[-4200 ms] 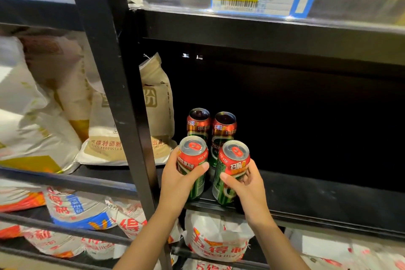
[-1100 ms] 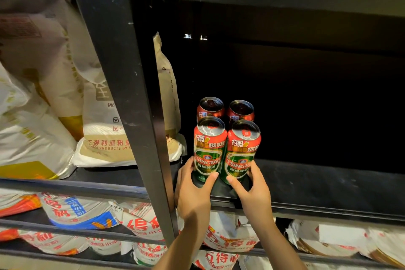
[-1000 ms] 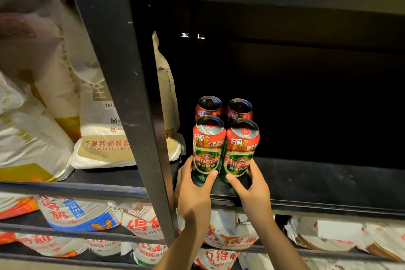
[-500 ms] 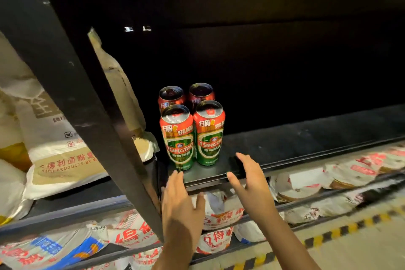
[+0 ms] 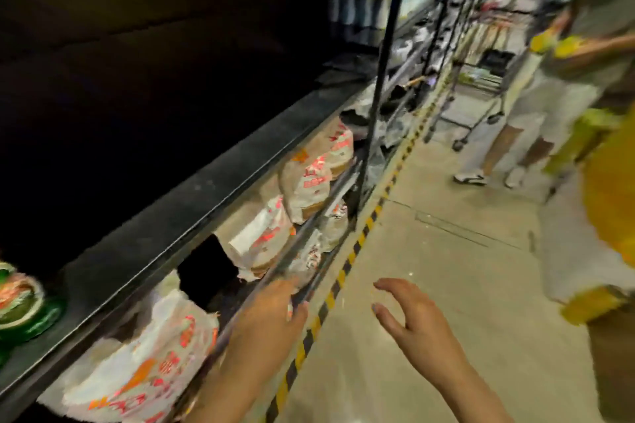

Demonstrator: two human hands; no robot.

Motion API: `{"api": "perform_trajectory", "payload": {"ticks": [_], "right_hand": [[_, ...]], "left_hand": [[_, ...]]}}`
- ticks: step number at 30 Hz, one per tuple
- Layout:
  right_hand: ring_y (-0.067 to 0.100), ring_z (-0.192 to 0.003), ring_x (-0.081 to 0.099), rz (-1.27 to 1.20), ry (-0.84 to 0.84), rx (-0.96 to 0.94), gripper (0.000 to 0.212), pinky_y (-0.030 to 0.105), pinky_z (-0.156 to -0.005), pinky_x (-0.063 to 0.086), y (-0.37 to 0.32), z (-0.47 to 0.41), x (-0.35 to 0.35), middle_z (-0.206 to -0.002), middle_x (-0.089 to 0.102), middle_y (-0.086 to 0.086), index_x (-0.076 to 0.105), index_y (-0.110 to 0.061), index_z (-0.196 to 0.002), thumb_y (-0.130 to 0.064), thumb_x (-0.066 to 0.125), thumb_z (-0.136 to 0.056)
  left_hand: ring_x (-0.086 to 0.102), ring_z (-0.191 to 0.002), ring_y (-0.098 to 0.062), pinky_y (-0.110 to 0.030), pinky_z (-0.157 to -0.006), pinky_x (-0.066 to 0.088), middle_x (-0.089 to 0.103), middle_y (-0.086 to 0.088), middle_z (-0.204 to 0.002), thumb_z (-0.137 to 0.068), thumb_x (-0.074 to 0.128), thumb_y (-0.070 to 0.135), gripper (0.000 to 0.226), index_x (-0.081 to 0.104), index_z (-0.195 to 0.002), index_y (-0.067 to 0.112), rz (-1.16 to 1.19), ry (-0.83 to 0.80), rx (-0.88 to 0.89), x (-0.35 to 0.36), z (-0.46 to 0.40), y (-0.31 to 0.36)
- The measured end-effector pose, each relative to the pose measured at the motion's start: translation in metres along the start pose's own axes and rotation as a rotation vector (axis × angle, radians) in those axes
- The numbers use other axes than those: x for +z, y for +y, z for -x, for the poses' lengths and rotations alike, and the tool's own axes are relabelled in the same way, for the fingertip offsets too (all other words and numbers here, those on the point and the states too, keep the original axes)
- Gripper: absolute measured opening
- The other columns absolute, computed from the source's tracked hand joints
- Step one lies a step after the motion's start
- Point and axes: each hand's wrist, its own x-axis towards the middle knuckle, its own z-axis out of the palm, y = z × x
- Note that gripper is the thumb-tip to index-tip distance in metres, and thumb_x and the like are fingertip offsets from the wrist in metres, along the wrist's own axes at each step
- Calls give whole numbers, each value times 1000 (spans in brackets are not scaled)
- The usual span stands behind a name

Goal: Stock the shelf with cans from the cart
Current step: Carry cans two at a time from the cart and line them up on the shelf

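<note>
- The cans [image 5: 20,302] show only as a blurred green, red and white patch at the far left edge, standing on the dark shelf [image 5: 192,213]; their label is too smeared to read.
- The shelf runs away to the upper right, its bay behind it black, with a metal lip along the front.
- The left hand [image 5: 271,316] is in front of the lower shelf rail, fingers loosely spread, gripping nothing; whether it touches the rail cannot be told through the blur.
- The right hand [image 5: 415,323] hangs over the floor [image 5: 446,285], well apart from the shelf, fingers spread and slightly curved, holding nothing.
- Below the shelf lie white sacks [image 5: 154,354] with orange-red print; the characters are blurred and cannot be read.
- More sacks [image 5: 312,178] sit farther along the same lower tier.
- A black upright post [image 5: 381,69] stands at the end of the bay.
- A yellow-and-black striped line [image 5: 343,268] runs along the floor at the foot of the shelving.
- A cart [image 5: 481,86] stands far down the aisle, blurred.
- A person [image 5: 536,86] in light clothes stands beside the cart.
- A yellow blurred shape [image 5: 611,189] fills the right edge; what it is cannot be told.
</note>
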Motion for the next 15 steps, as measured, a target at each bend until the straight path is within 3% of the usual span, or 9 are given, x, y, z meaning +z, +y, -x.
{"api": "perform_trajectory", "payload": {"ticks": [2, 4, 9, 13, 15], "right_hand": [[0, -111, 47, -13, 74, 150, 31, 6, -90, 27, 45, 37, -38, -117, 50, -23, 56, -29, -120, -42, 52, -92], [-4, -109, 47, -40, 159, 318, 29, 2, -86, 28, 90, 79, -76, -117, 50, -25, 55, -31, -120, -40, 54, -92], [-4, -109, 47, -34, 395, 686, 32, 11, -87, 33, 179, 203, -151, -121, 53, -21, 54, -29, -124, -39, 51, -93], [0, -88, 50, -16, 558, 938, 31, 19, -82, 35, 213, 289, -183, -117, 49, -24, 53, -32, -122, -41, 51, -93], [2, -100, 51, -18, 604, 1021, 30, 18, -83, 33, 227, 318, -191, -117, 48, -25, 54, -32, -122, -41, 51, -93]], "left_hand": [[42, -125, -8, -21, -100, 34, 45, 15, -137, -96, 45, 36, 39, 43, -135, 31, 39, -102, 92, 30, -14, 53], [43, -125, -7, -20, -100, 33, 46, 12, -139, -95, 49, 35, 41, 45, -135, 28, 68, -184, 236, 66, -23, 110], [48, -119, -4, -15, -91, 35, 50, 11, -134, -94, 51, 32, 40, 47, -133, 26, 146, -355, 507, 159, -16, 248], [50, -116, -4, -20, -95, 39, 54, 10, -128, -93, 54, 29, 37, 52, -130, 24, 206, -518, 684, 217, 19, 342], [50, -114, -3, -20, -93, 40, 54, 12, -126, -92, 54, 31, 37, 52, -129, 25, 200, -593, 770, 241, 35, 377]]}}
